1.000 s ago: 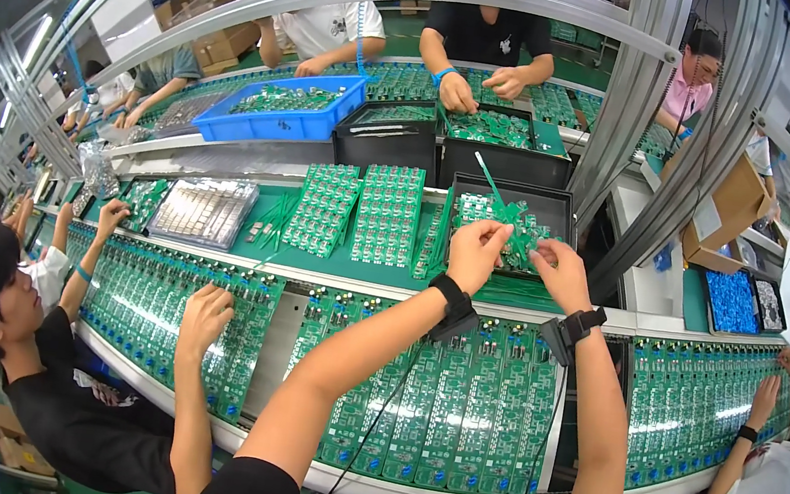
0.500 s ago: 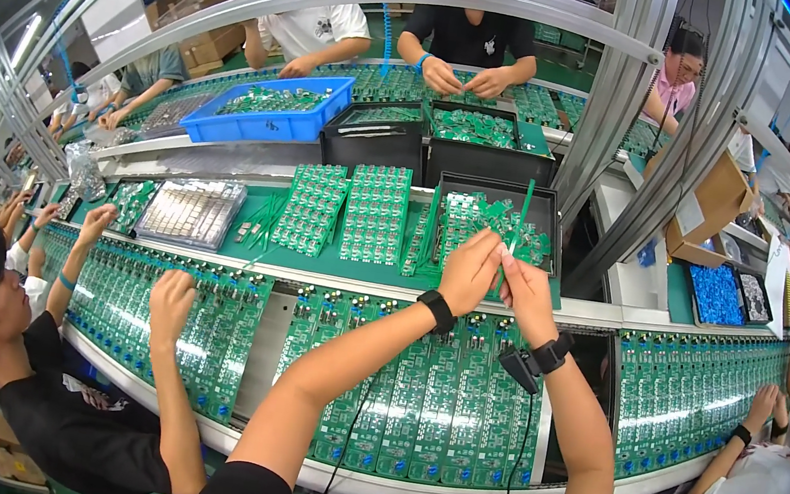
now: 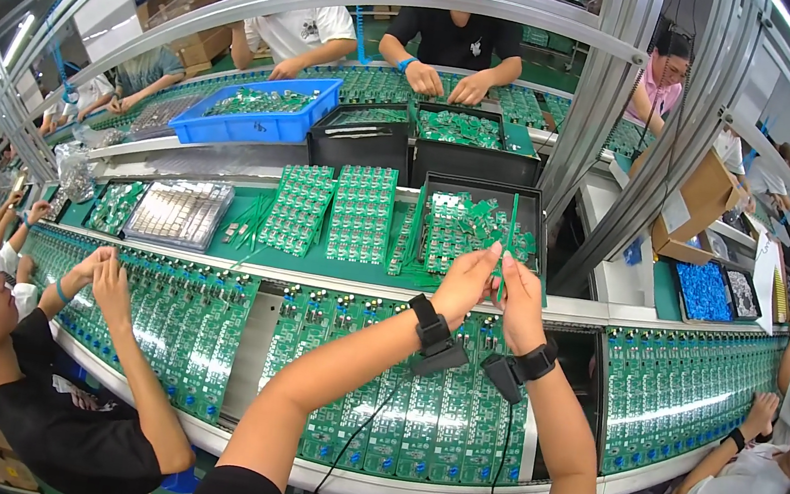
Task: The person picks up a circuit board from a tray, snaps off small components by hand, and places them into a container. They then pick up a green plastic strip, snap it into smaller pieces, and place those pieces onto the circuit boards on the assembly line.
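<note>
Above the near edge of the black tray, my left hand (image 3: 462, 287) and my right hand (image 3: 519, 310) meet with pinched fingers. Between their fingertips stands a narrow green circuit-board strip (image 3: 513, 221), nearly upright. Whether a small board is also in the fingers is hidden. Behind the hands lies the black tray (image 3: 535, 202) with loose small green circuit boards (image 3: 479, 221) and a panel of joined boards (image 3: 439, 238). Below my wrists, long green circuit boards (image 3: 391, 418) sit side by side on the line.
Board panels (image 3: 362, 212) lie left of the tray, near a clear box of metal parts (image 3: 180, 212). A blue bin (image 3: 252, 116) and black boxes (image 3: 359, 146) stand behind. Metal posts (image 3: 599, 124) rise at right. Co-workers sit left, right and opposite; one arm (image 3: 134, 342) reaches over the line.
My hands have turned slightly, and the strip stands straighter between them. The co-worker at left has brought both hands together. The view has shifted a little.
</note>
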{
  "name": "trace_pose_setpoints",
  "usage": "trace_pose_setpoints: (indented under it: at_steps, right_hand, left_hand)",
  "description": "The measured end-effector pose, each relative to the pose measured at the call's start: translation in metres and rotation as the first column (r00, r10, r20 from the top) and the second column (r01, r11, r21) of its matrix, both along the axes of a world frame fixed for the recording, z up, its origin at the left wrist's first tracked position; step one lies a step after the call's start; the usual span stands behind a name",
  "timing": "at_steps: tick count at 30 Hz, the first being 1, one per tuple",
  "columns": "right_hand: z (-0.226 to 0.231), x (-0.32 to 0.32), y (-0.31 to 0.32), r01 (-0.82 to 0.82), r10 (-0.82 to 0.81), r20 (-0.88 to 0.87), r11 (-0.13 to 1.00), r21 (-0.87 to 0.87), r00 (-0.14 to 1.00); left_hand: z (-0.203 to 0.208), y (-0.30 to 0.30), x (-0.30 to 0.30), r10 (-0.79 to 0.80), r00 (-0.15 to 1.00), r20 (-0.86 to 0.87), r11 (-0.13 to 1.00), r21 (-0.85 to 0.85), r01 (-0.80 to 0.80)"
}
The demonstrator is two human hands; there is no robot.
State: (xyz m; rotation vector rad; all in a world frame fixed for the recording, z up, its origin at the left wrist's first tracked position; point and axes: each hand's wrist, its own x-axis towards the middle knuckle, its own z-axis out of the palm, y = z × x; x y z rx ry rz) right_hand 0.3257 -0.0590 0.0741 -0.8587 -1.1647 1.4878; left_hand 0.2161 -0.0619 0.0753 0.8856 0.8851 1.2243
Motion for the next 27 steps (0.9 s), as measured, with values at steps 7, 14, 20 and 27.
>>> trace_pose_setpoints:
  at_steps: [7, 14, 20, 27]
  right_hand:
    - [0.002, 0.025, 0.003, -0.139, 0.11, -0.192, 0.98, -0.142, 0.975]
    - [0.021, 0.035, -0.015, -0.182, 0.171, -0.091, 0.976, -0.121, 0.981]
    - [0.012, 0.016, -0.03, -0.002, -0.214, 0.296, 0.807, 0.591, 0.931]
    - [0.03, 0.025, -0.049, -0.308, 0.289, -0.21, 0.949, -0.064, 0.934]
  left_hand:
    - [0.012, -0.011, -0.014, 0.539, 0.641, -0.546, 0.727, 0.686, -0.027]
    - [0.022, -0.022, -0.019, 0.694, 0.447, -0.565, 0.473, 0.825, 0.308]
    - [0.019, -0.024, -0.012, 0.364, 0.733, -0.575, 0.76, 0.638, 0.124]
    - [0.041, -0.035, -0.017, -0.175, 0.972, -0.159, 0.947, 0.245, 0.21]
